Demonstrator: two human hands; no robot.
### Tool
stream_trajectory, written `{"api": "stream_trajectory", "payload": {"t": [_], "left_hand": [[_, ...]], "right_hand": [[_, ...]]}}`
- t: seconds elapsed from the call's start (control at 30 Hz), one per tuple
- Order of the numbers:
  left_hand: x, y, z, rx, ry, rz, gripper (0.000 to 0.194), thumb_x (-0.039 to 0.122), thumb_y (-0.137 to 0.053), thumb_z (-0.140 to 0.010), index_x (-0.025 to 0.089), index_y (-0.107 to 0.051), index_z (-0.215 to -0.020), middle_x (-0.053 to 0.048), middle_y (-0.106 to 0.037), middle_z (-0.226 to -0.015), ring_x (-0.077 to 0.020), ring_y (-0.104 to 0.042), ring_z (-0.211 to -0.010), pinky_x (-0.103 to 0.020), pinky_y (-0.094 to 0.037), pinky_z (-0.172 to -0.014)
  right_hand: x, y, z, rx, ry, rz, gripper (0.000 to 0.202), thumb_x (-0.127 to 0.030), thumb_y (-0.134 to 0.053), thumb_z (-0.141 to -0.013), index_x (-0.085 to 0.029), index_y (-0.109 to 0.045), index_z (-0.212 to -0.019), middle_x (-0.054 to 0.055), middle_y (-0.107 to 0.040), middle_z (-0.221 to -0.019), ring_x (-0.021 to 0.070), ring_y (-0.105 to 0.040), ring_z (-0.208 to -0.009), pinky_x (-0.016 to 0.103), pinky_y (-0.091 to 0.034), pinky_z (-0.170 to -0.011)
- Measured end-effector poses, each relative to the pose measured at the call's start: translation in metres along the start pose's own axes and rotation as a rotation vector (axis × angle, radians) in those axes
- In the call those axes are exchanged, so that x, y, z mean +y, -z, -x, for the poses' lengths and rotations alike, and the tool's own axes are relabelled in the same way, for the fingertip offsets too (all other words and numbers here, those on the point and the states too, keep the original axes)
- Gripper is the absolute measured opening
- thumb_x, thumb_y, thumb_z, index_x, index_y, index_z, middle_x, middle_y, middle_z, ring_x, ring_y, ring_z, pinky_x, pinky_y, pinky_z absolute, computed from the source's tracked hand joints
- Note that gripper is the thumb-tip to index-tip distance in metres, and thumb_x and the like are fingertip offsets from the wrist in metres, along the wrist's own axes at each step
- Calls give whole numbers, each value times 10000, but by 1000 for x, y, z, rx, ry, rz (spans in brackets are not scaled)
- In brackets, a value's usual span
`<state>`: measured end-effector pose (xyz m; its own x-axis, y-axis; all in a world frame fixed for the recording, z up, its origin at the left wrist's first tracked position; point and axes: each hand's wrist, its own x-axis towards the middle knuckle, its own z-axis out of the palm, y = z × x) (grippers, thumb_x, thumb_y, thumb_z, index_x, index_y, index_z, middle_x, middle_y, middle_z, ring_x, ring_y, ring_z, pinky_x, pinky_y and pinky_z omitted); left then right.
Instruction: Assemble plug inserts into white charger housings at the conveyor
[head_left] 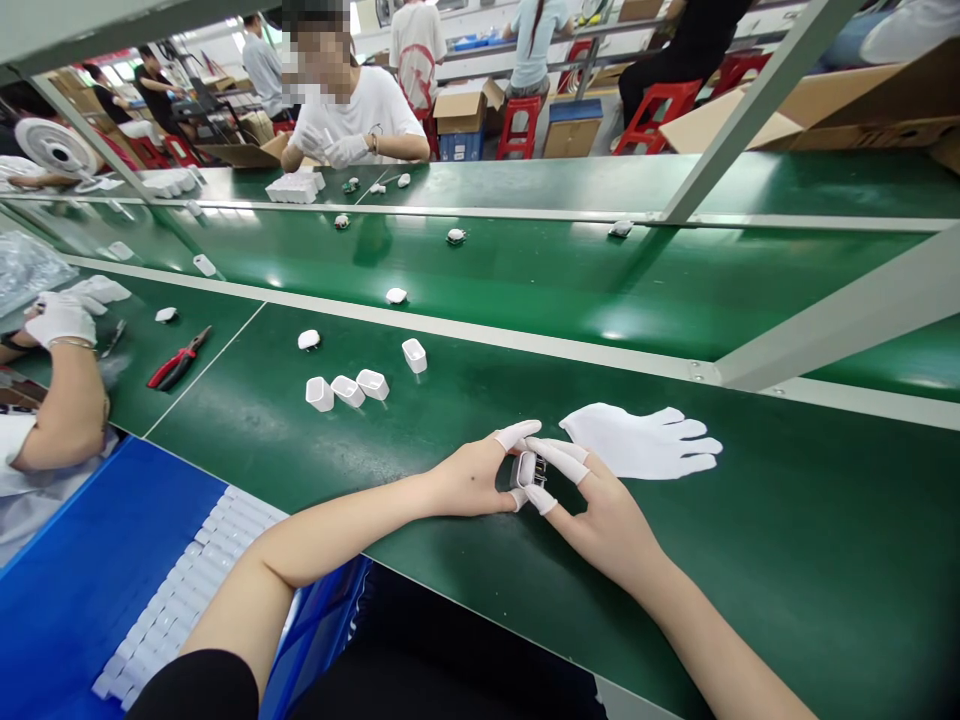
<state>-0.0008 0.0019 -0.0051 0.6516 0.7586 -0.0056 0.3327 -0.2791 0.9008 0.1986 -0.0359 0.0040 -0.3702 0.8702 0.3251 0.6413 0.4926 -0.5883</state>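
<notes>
A small white part with metal prongs (528, 470) is pinched by the left hand (466, 480) and the right hand (613, 515), both with white-covered fingertips; thumbs are placed on the near side, fingers on the far side, curled in to the part's width. Beneath is a green worktop (787, 560). Just beyond the right hand, a white glove (637, 440) is laid flat. Farther left, four open white cups (346, 391) are seen, one set apart. Red-and-black pliers (178, 360) are seen at far left; white pieces (191, 595) are lined up in a blue bin (82, 560), near left.
</notes>
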Motion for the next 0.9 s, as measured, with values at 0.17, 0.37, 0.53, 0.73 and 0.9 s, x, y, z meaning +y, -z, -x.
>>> {"api": "stream_trajectory", "payload": {"t": [0.17,0.37,0.53,0.73,0.9], "left_hand": [[1,0,0,2,5,-19,866,235,-653,-732,235,-211,-1477,-80,-580,-1246,-250,-566,-1155,-402,-446,-1016],[-1,-1,0,8,-12,-20,870,242,-657,-734,231,-204,-1477,-76,-583,-1242,-241,-561,-1161,-404,-438,-1028],[1,-2,1,-9,-32,-17,855,229,-645,-742,238,-201,-1473,-64,-591,-1232,-225,-569,-1146,-387,-443,-1020],[1,-3,0,-2,-48,-4,842,213,-646,-741,247,-214,-1464,-58,-597,-1206,-213,-576,-1122,-375,-448,-1007],[2,-2,1,0,-40,-10,846,239,-654,-753,247,-205,-1470,-60,-599,-1199,-219,-569,-1142,-383,-441,-1017]], "right_hand": [[0,-3,0,40,-9,47,382,-285,-552,-891,-220,-571,-1267,106,-614,-1178,276,-599,-1062,433,-542,-873],[3,-1,-2,49,88,42,399,-296,-570,-900,-217,-558,-1291,100,-624,-1175,262,-612,-1041,413,-541,-886],[5,6,2,99,28,-84,383,-272,-610,-887,-266,-570,-1268,52,-655,-1162,235,-633,-1043,358,-543,-898],[9,8,4,217,8,-87,354,-298,-650,-865,-262,-601,-1214,51,-670,-1148,253,-633,-1055,394,-521,-936],[6,4,2,128,78,-64,369,-263,-632,-883,-227,-569,-1244,75,-658,-1151,233,-639,-1037,343,-549,-887]]}}
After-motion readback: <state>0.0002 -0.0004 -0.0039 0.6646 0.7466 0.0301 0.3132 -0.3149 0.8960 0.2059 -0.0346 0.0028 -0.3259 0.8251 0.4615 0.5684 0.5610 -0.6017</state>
